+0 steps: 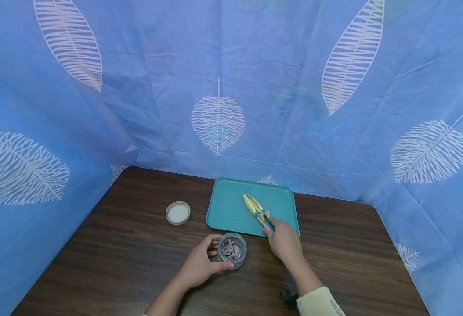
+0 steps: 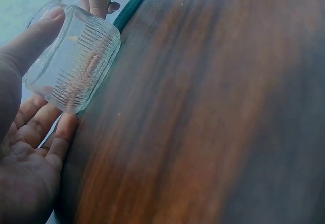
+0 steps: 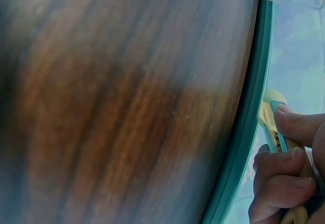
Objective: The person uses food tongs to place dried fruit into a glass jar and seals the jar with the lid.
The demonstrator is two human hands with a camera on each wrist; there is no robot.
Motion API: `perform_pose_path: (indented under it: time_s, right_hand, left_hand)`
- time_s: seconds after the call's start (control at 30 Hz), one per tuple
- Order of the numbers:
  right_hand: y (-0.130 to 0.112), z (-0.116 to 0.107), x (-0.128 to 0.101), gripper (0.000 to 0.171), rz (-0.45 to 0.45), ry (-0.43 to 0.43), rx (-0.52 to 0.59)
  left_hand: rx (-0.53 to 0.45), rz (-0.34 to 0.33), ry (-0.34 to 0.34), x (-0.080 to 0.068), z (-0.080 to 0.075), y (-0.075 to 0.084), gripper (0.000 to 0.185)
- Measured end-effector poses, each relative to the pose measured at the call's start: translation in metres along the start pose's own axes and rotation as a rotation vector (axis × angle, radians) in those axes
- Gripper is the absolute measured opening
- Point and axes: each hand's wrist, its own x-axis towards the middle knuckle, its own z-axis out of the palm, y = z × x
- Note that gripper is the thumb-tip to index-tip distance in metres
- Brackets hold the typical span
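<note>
A clear ribbed glass jar (image 1: 232, 251) stands on the table in front of the tray, with several small pinkish-brown pieces (image 1: 230, 250) at its bottom. My left hand (image 1: 200, 263) holds it from the left, thumb on the near side and fingers on the far side. In the left wrist view the thumb presses on the jar (image 2: 76, 61) near its rim. My right hand (image 1: 284, 240) grips a pair of yellow and grey tongs (image 1: 255, 208) by the handles, their tips pointing up and left over the teal tray (image 1: 225, 210). Some of the handle is hidden inside the fingers.
To the left of the tray a round lid (image 1: 178, 213) lies with its white inside facing up. The dark wooden table (image 1: 136, 245) meets a blue curtain (image 1: 168, 109) with white leaf prints at its back and sides. A small black object (image 1: 289, 299) is beside the right sleeve.
</note>
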Motion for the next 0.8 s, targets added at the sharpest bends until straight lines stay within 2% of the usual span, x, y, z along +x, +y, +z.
perform_pose_path:
  time_s: [0.4,0.8]
  right_hand:
    - [0.004,-0.003,-0.005,0.056,0.017,0.014,0.028]
    - [0.004,-0.008,-0.026,0.057,0.009,0.039,0.074]
  left_hand:
    - [-0.009,-0.007,-0.005,0.001,0.001,-0.002,0.08]
    - [-0.012,-0.016,-0.012,0.002,-0.001,-0.004,0.081]
